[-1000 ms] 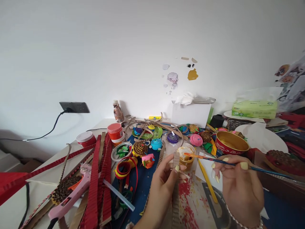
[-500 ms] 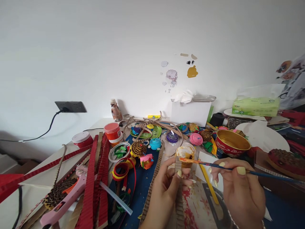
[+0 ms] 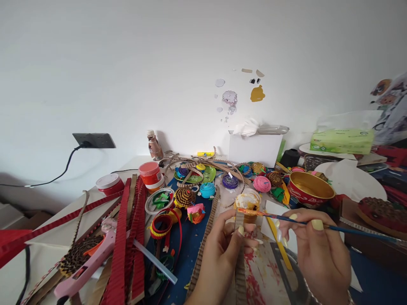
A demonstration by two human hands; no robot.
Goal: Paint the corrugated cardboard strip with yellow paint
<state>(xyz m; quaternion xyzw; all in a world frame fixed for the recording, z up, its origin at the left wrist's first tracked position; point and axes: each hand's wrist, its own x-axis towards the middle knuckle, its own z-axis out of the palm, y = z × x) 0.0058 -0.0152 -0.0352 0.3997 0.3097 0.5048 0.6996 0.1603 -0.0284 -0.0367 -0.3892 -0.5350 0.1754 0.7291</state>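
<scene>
My left hand (image 3: 224,250) pinches a brown corrugated cardboard strip (image 3: 240,271) near its upper end, and the strip hangs down past the fingers. My right hand (image 3: 321,250) grips a blue paintbrush (image 3: 297,221) held nearly level. Its orange-stained tip lies over the top end of the strip. Just behind stands an open jar (image 3: 248,199) smeared with yellow and white paint. A yellow stick (image 3: 280,245) lies on white paper between the hands. Beneath them is a paint-stained board (image 3: 265,271).
Red corrugated strips (image 3: 119,250), a pink glue gun (image 3: 90,262) and paint pots (image 3: 151,173) fill the left. Coiled paper pieces (image 3: 185,198) lie mid-table. A red tin (image 3: 310,190) stands at right, a white box (image 3: 256,150) behind.
The brush and my right hand have shifted slightly left, bringing the tip further across the strip's top end. My left hand is nearly unmoved.
</scene>
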